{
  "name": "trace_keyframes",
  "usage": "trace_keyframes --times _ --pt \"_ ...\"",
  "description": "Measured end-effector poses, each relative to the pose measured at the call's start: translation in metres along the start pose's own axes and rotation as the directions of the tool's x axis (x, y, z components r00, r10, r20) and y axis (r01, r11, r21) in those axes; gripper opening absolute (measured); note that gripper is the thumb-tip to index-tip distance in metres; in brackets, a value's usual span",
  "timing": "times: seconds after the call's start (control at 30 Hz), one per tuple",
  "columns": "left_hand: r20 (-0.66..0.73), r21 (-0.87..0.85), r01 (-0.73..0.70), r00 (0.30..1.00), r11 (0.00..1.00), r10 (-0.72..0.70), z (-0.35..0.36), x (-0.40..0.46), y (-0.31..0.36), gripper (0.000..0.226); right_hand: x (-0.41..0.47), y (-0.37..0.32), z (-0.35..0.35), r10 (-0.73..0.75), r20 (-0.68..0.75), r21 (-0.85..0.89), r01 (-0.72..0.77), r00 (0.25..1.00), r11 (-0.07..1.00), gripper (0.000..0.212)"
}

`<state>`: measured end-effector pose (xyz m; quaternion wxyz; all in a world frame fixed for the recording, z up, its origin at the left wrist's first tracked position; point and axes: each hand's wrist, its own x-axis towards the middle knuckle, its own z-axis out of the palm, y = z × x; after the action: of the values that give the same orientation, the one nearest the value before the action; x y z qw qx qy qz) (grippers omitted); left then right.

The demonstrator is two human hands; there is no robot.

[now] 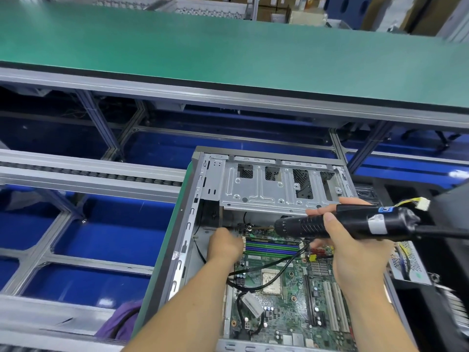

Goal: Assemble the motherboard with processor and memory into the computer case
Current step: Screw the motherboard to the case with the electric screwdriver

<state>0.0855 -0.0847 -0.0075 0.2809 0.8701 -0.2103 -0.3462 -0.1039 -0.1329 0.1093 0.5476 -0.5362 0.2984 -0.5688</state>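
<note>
A: Head view has the motherboard (286,283) already lying inside the computer case (193,224). I read the placing as done. The memory sticks (271,247) sit in their slots at the board's far end, and the processor (272,282) is in its socket near the board's middle, with no cooler over it.

B: So what is left?

A: Fastening, I judge. My right hand (355,252) is wrapped round the black electric screwdriver (337,224), its nose aimed at the far-left corner of the motherboard. My left hand (223,247) is curled at that same corner, left of the memory; I cannot tell whether it pinches a screw or only steadies the board. Which screws are already in, I cannot say.

B: Anything in the way?

A: A black cable (266,268) loops across the motherboard between the memory and the processor, and a white connector (251,303) rests on the board's left part nearer me. The drive cage (274,184) overhangs beyond the board's far edge, so the driver comes in low and nearly level. Another white plug (423,202) on yellow wires dangles to the right of the board, above the driver's tail.

B: And around?

A: A green conveyor belt (228,54) runs well beyond the motherboard; purple cloth (119,323) lies to its left, outside the case.
</note>
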Motion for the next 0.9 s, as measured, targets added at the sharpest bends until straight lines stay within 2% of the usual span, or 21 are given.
trace_keyframes --times 0.17,0.23,0.37,0.47,0.5,0.63,0.7,0.9 --pt "0.079 0.019 0.016 0.997 1.000 -0.018 -0.004 -0.004 0.002 0.042 -0.002 -0.001 0.003 -0.021 0.024 -0.033 0.021 0.999 0.999 0.041" --pt "0.082 0.037 0.018 0.996 0.999 -0.021 -0.005 -0.006 0.002 0.040 -0.004 -0.004 0.007 -0.021 0.018 -0.047 0.022 1.000 0.999 0.040" --pt "0.086 0.050 0.012 0.996 0.999 -0.016 -0.008 -0.014 0.009 0.027 -0.008 -0.008 0.013 -0.028 0.025 -0.075 0.030 0.999 0.997 0.028" --pt "0.154 0.177 -0.048 0.988 0.983 0.021 -0.010 -0.023 0.017 0.013 -0.010 -0.010 0.017 -0.018 0.023 -0.094 0.020 1.000 0.995 0.029" --pt "0.190 0.216 -0.070 0.981 0.974 0.028 -0.010 -0.025 0.019 0.017 -0.010 -0.009 0.018 -0.015 0.017 -0.099 0.016 1.000 0.995 0.030" --pt "0.321 0.449 -0.185 0.946 0.874 0.035 -0.009 -0.032 0.021 0.065 -0.008 -0.009 0.019 -0.026 0.018 -0.116 0.028 0.999 0.993 0.029" --pt "0.355 0.514 -0.228 0.934 0.827 0.037 -0.007 -0.037 0.020 0.080 -0.009 -0.009 0.021 -0.005 0.020 -0.112 0.008 1.000 0.994 0.031" --pt "0.411 0.566 -0.262 0.912 0.782 0.007 -0.007 -0.042 0.020 0.092 -0.011 -0.006 0.025 -0.014 0.035 -0.178 0.020 0.999 0.984 0.033"
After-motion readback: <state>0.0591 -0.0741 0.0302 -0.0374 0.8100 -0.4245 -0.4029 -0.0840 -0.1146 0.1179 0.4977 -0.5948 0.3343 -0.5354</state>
